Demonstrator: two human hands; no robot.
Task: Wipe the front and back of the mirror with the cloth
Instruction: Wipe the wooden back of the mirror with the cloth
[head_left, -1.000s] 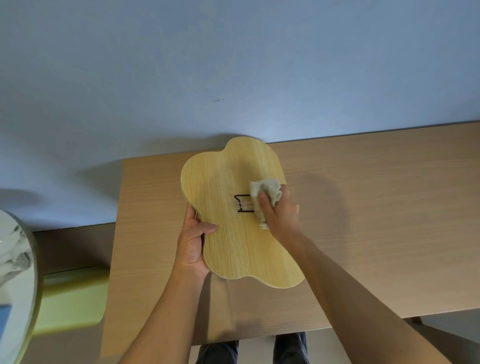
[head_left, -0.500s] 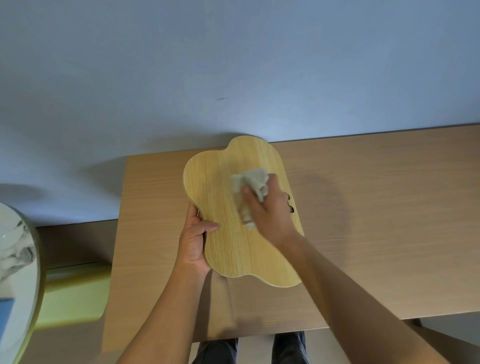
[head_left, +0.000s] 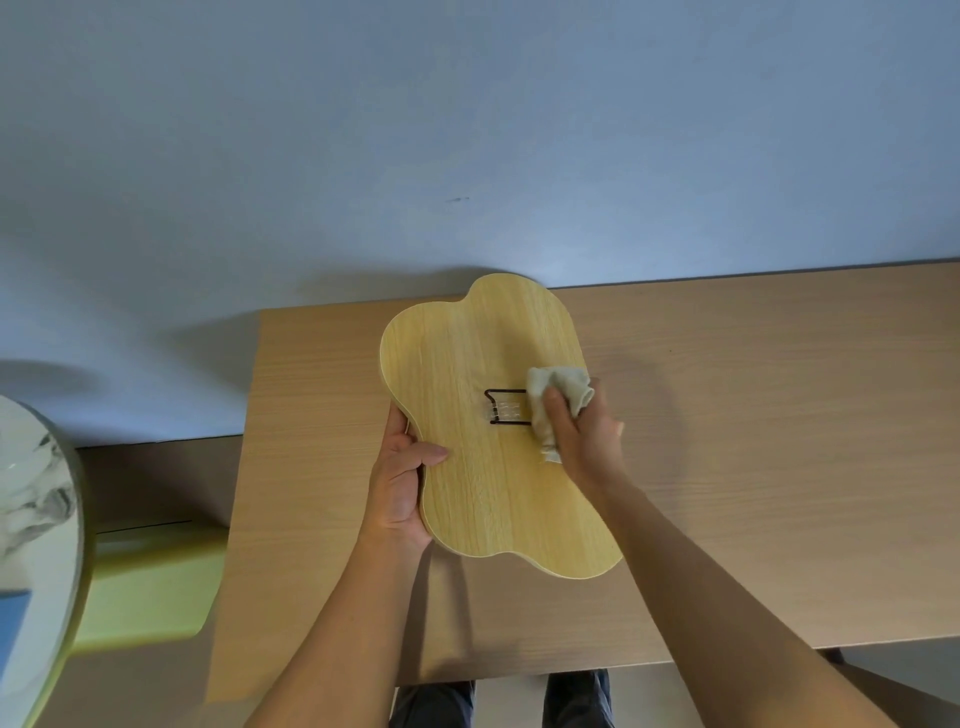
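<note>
Centrally in the frame, the cloud-shaped mirror with a pale wood-grain back (head_left: 483, 467) lies back-side up over the light wooden desk (head_left: 753, 441), its far lobe reaching the desk's rear edge by the blue-grey wall (head_left: 467, 130). No brand, label or writing can be read anywhere on it. A thin black wire stand (head_left: 503, 407) sits against the middle of the back, over a small clear patch. The left hand (head_left: 402, 480) clasps the mirror's left edge, thumb laid across the wood and fingers curled under out of sight. The right hand (head_left: 584, 441) is closed around a bunched beige cloth (head_left: 553, 395), pressing it to the mirror's right side just beside the wire stand. At the left border of the frame stands a round marble-patterned tabletop (head_left: 36, 519), with a yellow-green seat (head_left: 150, 587) next to it. Dark trouser legs (head_left: 576, 699) show at the bottom edge.
</note>
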